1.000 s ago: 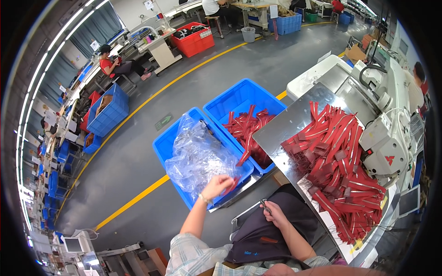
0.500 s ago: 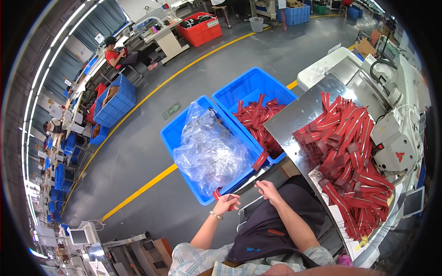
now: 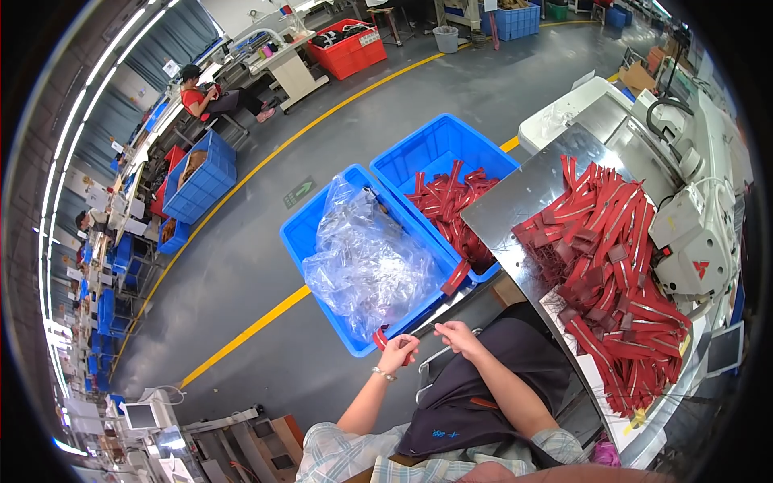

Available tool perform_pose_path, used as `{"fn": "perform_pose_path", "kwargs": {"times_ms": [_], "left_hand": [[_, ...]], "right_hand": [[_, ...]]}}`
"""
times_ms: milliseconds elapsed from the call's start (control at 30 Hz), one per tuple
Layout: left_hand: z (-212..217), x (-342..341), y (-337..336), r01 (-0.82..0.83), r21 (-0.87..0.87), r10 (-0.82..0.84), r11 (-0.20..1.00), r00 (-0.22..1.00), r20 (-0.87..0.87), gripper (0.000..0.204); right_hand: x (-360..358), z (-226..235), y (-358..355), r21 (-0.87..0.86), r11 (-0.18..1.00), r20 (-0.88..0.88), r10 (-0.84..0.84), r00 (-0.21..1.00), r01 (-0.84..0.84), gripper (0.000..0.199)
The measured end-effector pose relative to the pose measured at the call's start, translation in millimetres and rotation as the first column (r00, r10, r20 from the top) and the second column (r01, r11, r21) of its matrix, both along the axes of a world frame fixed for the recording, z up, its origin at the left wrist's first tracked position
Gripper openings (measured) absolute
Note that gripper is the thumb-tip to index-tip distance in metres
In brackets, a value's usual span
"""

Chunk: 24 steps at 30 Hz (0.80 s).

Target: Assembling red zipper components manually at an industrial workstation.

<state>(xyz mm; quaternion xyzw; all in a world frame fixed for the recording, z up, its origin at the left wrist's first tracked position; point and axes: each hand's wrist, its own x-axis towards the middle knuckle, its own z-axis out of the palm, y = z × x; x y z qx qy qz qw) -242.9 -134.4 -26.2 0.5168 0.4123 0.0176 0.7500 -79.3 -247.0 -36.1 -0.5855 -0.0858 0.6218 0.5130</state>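
Observation:
My left hand (image 3: 398,354) is closed on a red zipper (image 3: 379,338), whose end sticks out above the fingers by the near corner of a blue bin (image 3: 291,233). A little to its right, my right hand (image 3: 457,336) pinches with thumb and forefinger; whatever lies in the pinch is too small to make out. The hands are slightly apart above my dark apron (image 3: 483,378). A clear plastic bag (image 3: 362,258) with small contents fills that bin. Another red zipper (image 3: 456,276) hangs over the bins' near edge.
Beside the first bin, a second blue bin (image 3: 483,145) holds red zippers (image 3: 455,205). On my right, a metal-topped table (image 3: 515,205) bears a large heap of red zippers (image 3: 604,266) next to a white sewing machine (image 3: 696,249). A person (image 3: 197,97) sits working at the far left.
My right hand has moved a little left, closer to my left hand. The left hand stays nearly in place, still holding the red zipper.

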Motion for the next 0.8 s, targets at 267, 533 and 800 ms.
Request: {"fn": "perform_pose_path", "kwargs": {"times_ms": [267, 533, 800], "left_hand": [[-15.2, 4.2, -2.0, 0.003, 0.026, -0.003, 1.0, 1.0, 0.019, 0.016], [-36.8, 5.9, -4.9, 0.018, 0.06, -0.019, 0.998, 1.0, 0.01, 0.014], [-50.8, 3.2, -3.3, -0.019, 0.147, 0.022, 0.989, 1.0, -0.017, 0.014]], "right_hand": [[-6.4, -17.9, 4.4, -0.014, 0.997, -0.092, -0.076, 0.993, 0.075, 0.03], [0.6, -23.6, 5.7, -0.034, 0.996, -0.005, -0.081, 0.997, 0.08, 0.028], [25.9, -4.1, -9.5, -0.024, 0.999, 0.806, -0.009, 0.592, 0.047, 0.04]]}}
